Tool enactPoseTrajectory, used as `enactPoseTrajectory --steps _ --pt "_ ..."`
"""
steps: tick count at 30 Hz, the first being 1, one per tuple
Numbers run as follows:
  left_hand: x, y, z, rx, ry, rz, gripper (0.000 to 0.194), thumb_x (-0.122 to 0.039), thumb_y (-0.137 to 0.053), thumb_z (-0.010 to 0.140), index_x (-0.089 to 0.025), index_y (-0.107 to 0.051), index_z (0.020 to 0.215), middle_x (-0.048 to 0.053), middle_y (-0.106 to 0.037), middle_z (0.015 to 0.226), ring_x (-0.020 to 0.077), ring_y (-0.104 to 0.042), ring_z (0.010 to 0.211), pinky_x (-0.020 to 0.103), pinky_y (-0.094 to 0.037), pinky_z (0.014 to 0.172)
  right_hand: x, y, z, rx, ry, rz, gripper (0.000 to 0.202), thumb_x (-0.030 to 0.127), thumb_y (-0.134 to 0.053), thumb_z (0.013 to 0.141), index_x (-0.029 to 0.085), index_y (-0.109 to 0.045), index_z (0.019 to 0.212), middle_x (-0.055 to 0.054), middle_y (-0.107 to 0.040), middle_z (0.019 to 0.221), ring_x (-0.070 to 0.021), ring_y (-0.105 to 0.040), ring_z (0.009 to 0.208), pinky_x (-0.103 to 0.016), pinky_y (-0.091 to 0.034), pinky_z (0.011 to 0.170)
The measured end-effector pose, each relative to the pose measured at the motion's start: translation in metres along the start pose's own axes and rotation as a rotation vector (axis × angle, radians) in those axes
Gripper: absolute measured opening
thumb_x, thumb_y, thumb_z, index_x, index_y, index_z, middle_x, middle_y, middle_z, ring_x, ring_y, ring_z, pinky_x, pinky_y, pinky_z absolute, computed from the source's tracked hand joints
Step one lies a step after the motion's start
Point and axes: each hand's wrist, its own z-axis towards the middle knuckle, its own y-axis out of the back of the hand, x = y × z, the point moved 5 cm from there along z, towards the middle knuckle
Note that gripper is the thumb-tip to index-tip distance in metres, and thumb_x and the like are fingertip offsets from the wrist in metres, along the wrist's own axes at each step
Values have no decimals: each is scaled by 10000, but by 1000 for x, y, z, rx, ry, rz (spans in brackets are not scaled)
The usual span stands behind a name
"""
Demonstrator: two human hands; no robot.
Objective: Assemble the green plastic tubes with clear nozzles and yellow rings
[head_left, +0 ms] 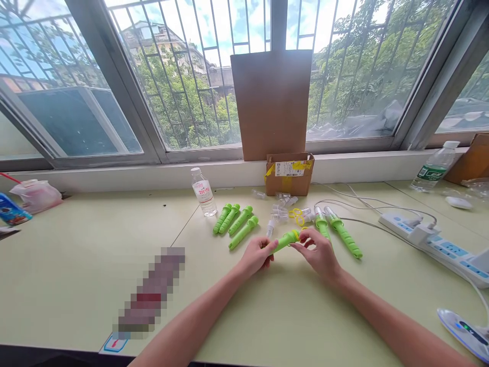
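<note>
My left hand (260, 253) is closed around a green plastic tube (284, 241), tilted up to the right. At the tube's upper end sits a yellow ring (296, 235). My right hand (319, 252) pinches at this ring with thumb and forefinger. Behind the hands lie loose yellow rings (296, 214) and several clear plastic caps (280, 216). Several more green tubes (243, 232) without clear caps lie to the left. On the right, two green tubes (346, 237) have clear caps on their far ends.
A small cardboard box (288, 182) stands against the sill. One water bottle (204, 193) is behind the left tubes; another bottle (433, 168) stands far right. A power strip (439, 242) with cables lies at the right. A blurred-out object (151, 293) is at the left front.
</note>
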Motion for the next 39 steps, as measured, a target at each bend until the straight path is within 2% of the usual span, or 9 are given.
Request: enactPoseTrajectory --steps 4,10,17,22,30,39 --pt "-1 3 1 -19 1 -26 489 -653 -513 771 -173 -498 679 -37 -500 498 67 -396 367 196 -287 356 3 -1 0 -8 18 9 205 369 -649 817 206 -525 806 -27 -568 785 -154 -559 661 -308 -544 548" --pt "-3 4 -1 4 15 49 437 -555 -699 656 -183 -472 671 -59 -475 481 74 -414 388 194 -292 375 5 -1 -1 -16 45 13 183 324 -652 819 207 -513 804 -23 -564 795 -151 -553 668 -300 -533 545" --pt "0 4 -1 1 -2 13 444 -588 -639 704 -184 -462 652 -50 -491 494 68 -403 384 196 -278 375 5 -2 0 -1 38 10 187 320 -660 812 207 -523 871 -28 -569 837 -154 -569 680 -295 -537 534" --pt "0 3 1 50 -10 -34 456 -604 -623 712 -172 -488 653 -40 -507 492 63 -398 376 195 -274 375 6 -3 -1 11 54 19 215 295 -668 807 206 -521 936 -39 -573 874 -161 -577 705 -301 -540 546" --pt "3 2 2 138 13 -12 486 -640 -566 745 -159 -531 686 -16 -551 490 70 -407 355 196 -263 361 7 -2 0 -7 90 7 155 279 -640 829 210 -524 906 -38 -586 869 -146 -569 655 -306 -541 549" --pt "2 2 2 163 19 13 507 -654 -545 755 -148 -581 735 10 -616 566 72 -449 384 198 -299 382 11 3 0 -16 115 20 109 276 -638 831 207 -554 830 -39 -597 863 -138 -571 648 -276 -534 524"
